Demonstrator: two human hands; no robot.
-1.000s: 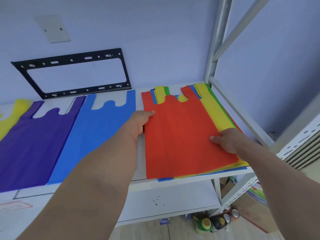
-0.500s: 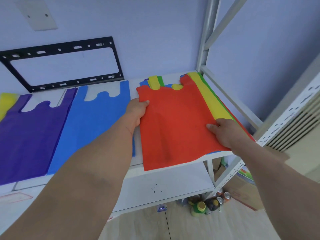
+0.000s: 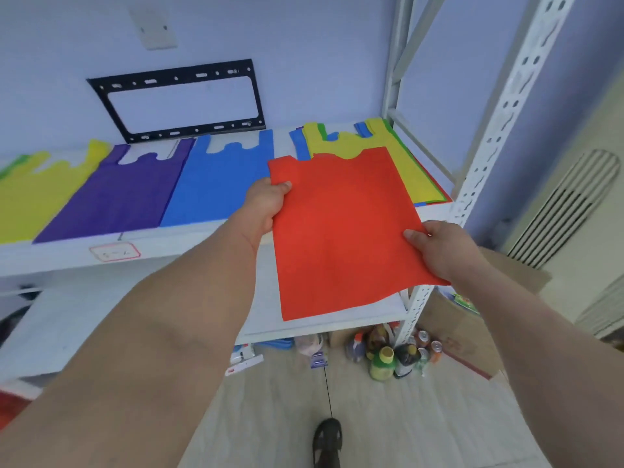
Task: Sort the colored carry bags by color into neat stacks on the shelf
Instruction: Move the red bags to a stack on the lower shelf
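A red carry bag (image 3: 341,228) hangs flat in front of the shelf, held by both hands. My left hand (image 3: 266,202) grips its upper left edge and my right hand (image 3: 435,248) pinches its right edge. On the white shelf (image 3: 189,238) lie a yellow stack (image 3: 37,194), a purple stack (image 3: 114,194) and a blue stack (image 3: 219,184). At the right end sits a mixed pile (image 3: 401,157) with a yellow bag on top and blue, green and red edges showing.
A white shelf post (image 3: 499,109) rises at the right, close to my right hand. A lower shelf board (image 3: 324,322) lies under the bag. Bottles and cans (image 3: 395,352) crowd the floor beside a cardboard box (image 3: 472,332). A black bracket (image 3: 182,99) hangs on the wall.
Both hands have pulled the red bag off the mixed pile toward me, past the shelf's front edge. A yellow bag now tops that pile.
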